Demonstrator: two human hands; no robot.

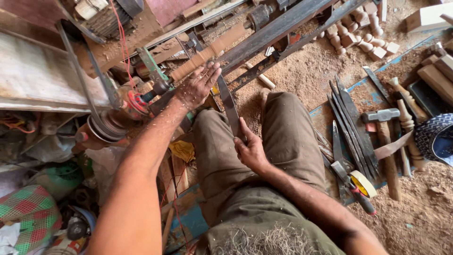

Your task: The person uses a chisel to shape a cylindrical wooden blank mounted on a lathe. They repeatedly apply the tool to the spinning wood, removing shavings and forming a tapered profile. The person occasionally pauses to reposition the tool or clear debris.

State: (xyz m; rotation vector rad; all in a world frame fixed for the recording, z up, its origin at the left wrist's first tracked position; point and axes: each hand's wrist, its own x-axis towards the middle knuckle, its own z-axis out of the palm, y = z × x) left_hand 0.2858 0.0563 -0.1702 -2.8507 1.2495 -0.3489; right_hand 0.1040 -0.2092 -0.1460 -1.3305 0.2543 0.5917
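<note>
Long chisel point(230, 106): handle end hidden inside the right hand point(251, 150), tip hidden behind the left hand point(197, 86). Motor point(104, 16), upper left, cut by the top edge. Patterned bowl point(436, 137) cut by the right edge.

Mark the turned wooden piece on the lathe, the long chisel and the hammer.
turned wooden piece point(207, 53), head view, mid-length
long chisel point(230, 106), head view, flat blade above the right hand
hammer point(380, 115), head view, metal head

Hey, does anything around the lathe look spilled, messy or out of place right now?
Yes. Sawdust lies thick across the floor and wood shavings cling to the trousers. The left hand, itself flecked with shavings, rests on the wooden spindle, while the right hand grips a long chisel. Nothing looks broken.
</note>
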